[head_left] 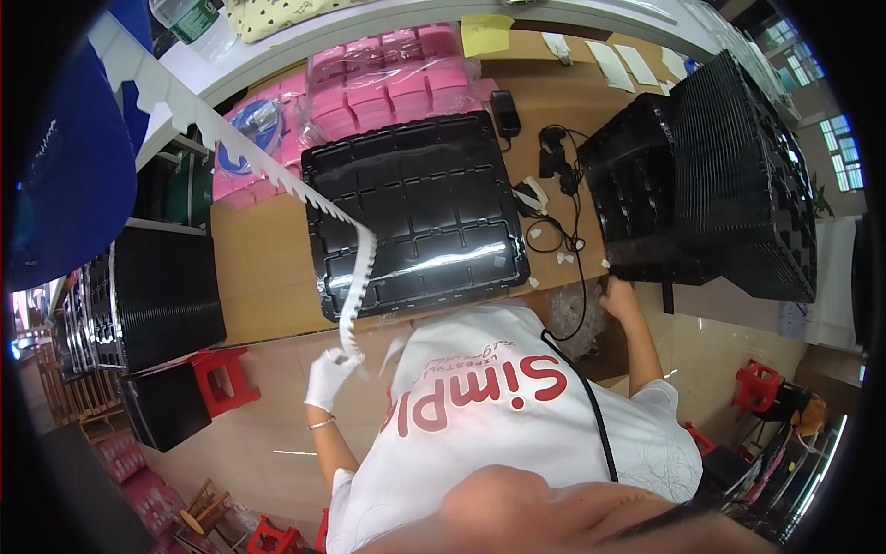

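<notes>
My left hand [331, 377], in a white glove, is closed on the lower end of a long white strip with a toothed edge [359, 277]. The strip rises over a black plastic tray [429, 208], bends sharply, and runs up to the far left. The tray lies on the brown tabletop, its compartments showing under a glossy surface. At the table's front edge on the right, my bare right hand [620, 297] has its fingers curled together, close to a small white scrap [605, 264]. Whatever those fingers hold is too small to make out.
Tall stacks of black trays stand at the right [729, 185] and left [166, 295]. Pink foam blocks [388, 88] in clear plastic fill the back. A black cable [580, 286] with an adapter [505, 114] lies right of the tray. A red stool [226, 380] stands below left.
</notes>
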{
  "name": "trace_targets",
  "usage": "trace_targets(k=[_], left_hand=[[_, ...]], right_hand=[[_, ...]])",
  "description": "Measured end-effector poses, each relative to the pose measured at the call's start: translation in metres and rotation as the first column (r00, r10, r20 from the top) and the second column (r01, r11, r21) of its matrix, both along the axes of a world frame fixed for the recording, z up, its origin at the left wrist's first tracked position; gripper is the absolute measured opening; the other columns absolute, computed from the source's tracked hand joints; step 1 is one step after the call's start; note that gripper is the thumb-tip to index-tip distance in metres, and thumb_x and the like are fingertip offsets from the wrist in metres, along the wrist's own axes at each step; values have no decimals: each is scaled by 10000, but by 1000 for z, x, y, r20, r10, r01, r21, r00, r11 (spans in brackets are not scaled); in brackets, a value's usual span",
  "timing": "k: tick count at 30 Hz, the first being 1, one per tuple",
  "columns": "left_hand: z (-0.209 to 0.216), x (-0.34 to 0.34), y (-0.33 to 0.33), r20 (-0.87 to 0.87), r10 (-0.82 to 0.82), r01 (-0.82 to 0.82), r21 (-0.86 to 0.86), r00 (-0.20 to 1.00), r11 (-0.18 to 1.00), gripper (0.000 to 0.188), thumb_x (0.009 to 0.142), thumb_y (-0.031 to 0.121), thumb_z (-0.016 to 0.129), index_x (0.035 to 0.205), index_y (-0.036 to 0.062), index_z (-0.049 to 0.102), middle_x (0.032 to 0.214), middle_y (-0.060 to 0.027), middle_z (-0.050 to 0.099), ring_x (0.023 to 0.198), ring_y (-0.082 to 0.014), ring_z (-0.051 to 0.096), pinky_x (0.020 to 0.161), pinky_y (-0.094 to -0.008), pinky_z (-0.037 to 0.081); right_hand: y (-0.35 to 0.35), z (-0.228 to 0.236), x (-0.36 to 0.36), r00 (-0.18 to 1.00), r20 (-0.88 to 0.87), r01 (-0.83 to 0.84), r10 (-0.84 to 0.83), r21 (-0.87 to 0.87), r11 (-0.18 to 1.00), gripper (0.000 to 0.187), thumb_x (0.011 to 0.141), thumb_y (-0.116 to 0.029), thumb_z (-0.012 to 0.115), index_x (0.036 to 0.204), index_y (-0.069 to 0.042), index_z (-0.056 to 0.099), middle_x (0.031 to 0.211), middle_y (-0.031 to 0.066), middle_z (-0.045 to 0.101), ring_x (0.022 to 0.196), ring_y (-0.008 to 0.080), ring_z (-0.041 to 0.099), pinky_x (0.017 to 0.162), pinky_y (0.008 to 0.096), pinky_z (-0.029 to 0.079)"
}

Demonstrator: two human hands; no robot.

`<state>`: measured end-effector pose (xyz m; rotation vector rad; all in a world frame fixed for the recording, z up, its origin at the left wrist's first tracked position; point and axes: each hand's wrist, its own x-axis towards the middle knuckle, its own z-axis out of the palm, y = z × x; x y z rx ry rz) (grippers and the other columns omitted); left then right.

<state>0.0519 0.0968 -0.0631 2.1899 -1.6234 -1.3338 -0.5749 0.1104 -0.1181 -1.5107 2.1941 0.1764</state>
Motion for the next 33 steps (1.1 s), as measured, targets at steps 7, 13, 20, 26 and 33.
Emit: trace_targets(k=[7,13,20,26,33], left_hand=[[-41,45,37,463,-204,280,-100,862,955,382,735,388,747,906,50,696,959,-199,677,942,-341,650,866,-430,512],[48,55,-87,712,177,4,-246,680,969,260,880,273,598,1041,87,681,1046,-162,670,958,-339,648,842,-409,519],[61,-37,-255,140,-43,137,-778,989,614,216,913,229,630,1049,73,693,1008,-133,686,916,-252,662,824,-340,507],[35,-88,-303,-154,-194,36,-687,969,726,196,886,188,684,1018,43,696,865,-56,671,761,-122,607,723,-260,499],[38,-120,-343,-158,-262,148,-514,952,845,260,909,218,657,1063,10,681,967,-81,691,888,-132,637,824,-258,492]], right_hand=[[36,-48,-26,902,-397,-224,173,-85,971,263,768,-168,640,935,34,664,845,254,658,845,419,641,769,449,527],[-176,147,125,807,367,-168,462,-607,777,163,849,-151,643,921,-4,643,753,181,619,701,361,608,628,393,478],[-412,63,256,614,69,-380,787,-847,371,301,822,-49,512,1091,-21,643,1143,148,638,1096,328,585,933,406,474],[-470,58,290,674,-292,-661,678,-648,378,214,846,-84,500,1020,-15,604,1164,142,593,1110,307,549,841,438,496],[-521,63,270,638,88,-652,765,-468,597,181,636,-155,771,750,-47,681,766,147,665,740,299,651,657,408,503]])
